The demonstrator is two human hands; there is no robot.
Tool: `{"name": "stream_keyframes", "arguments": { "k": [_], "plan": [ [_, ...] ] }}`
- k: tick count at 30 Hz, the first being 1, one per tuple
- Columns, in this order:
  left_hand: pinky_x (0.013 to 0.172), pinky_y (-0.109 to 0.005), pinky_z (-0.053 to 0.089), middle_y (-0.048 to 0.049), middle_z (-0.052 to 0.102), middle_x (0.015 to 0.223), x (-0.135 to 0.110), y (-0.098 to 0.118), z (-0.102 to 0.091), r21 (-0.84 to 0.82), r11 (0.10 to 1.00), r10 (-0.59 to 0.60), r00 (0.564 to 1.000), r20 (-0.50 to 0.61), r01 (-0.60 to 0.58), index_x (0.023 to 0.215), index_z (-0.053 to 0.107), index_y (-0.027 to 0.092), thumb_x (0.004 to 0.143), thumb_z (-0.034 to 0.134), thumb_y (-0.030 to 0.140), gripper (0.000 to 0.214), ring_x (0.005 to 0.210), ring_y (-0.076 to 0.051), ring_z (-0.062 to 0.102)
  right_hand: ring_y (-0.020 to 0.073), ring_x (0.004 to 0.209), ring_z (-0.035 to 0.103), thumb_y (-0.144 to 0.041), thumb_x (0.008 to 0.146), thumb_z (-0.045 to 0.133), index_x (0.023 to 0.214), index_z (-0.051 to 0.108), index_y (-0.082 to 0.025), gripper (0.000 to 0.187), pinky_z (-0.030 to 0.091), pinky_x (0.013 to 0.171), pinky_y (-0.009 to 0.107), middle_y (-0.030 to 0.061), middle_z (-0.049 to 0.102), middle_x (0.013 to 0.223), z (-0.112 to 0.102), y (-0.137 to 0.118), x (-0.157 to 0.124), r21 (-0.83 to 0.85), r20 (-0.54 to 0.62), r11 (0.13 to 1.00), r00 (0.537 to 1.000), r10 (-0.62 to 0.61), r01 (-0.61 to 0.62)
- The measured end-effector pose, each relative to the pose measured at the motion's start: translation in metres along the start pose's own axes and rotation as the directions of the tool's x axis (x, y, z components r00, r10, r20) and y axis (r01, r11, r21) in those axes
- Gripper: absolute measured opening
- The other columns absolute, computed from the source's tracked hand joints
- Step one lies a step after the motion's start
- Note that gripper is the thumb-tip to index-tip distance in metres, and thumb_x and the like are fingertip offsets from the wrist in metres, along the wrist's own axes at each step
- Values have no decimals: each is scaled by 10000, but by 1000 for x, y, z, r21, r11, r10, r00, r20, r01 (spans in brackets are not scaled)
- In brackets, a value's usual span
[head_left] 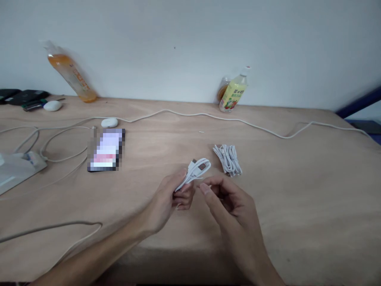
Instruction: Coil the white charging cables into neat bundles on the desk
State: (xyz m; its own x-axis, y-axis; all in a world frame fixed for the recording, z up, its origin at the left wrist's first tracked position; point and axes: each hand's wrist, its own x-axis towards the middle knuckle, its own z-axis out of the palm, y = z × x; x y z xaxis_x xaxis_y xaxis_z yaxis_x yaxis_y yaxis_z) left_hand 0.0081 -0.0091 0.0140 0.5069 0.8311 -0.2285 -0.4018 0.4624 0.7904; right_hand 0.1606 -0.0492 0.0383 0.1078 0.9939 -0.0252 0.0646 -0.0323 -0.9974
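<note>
A coiled white USB cable [195, 170] is gripped between the thumb and fingers of my left hand [171, 194], its plug end pointing up and away from me. Just to the right, my right hand [235, 210] has its thumb and index finger pinched together close to the coil. Whatever lies between those fingertips is too small to make out. Beyond my right hand, a pile of bundled white cables [228, 159] rests on the wooden table [297, 190].
A phone [107, 150] with a lit, blurred screen lies left, near a white earbud case [109, 122]. One long white cable [205, 114] crosses the table. Against the wall stand an orange drink bottle [73, 77] and a yellow-labelled bottle [234, 92]. Loose cables lie at left.
</note>
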Motion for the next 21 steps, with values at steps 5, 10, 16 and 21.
{"name": "stream_keyframes", "arguments": {
  "k": [5, 10, 16, 21],
  "plan": [
    [485, -257, 169, 100, 219, 593, 1, 0, -1, 41, 999, 17, 1000, 20, -17, 655, 386, 231, 986, 641, 636, 582, 514, -80, 144, 116, 554, 483, -429, 975, 731, 1043, 739, -253, 189, 372, 451, 219, -26, 594, 753, -2, 6, -3, -31, -162, 999, 987, -18, 13],
    [491, -255, 174, 100, 209, 607, 0, -3, -2, 83, 996, 12, 1000, -15, -11, 666, 380, 236, 970, 633, 666, 584, 526, -83, 147, 186, 811, 656, -427, 984, 711, 1222, 714, -294, 272, 511, 559, 260, 41, 697, 1032, 0, 6, -3, -61, -71, 995, 994, -87, 83],
    [486, -237, 181, 103, 219, 602, -1, -1, 0, 67, 998, -8, 998, -57, 12, 664, 373, 233, 930, 690, 681, 610, 526, -76, 151, 204, 903, 652, -407, 1044, 632, 1153, 724, -280, 191, 563, 683, 320, 53, 657, 1092, -1, 6, 2, -166, 96, 975, 986, -137, 151],
    [483, -236, 172, 104, 216, 593, -2, 0, 4, 61, 998, -16, 998, -68, 20, 662, 364, 236, 923, 688, 723, 640, 516, -74, 158, 205, 845, 593, -358, 1076, 579, 985, 656, -254, 158, 533, 733, 367, 29, 605, 961, -2, 7, 8, -295, 148, 923, 966, -213, 249]
  ]
}}
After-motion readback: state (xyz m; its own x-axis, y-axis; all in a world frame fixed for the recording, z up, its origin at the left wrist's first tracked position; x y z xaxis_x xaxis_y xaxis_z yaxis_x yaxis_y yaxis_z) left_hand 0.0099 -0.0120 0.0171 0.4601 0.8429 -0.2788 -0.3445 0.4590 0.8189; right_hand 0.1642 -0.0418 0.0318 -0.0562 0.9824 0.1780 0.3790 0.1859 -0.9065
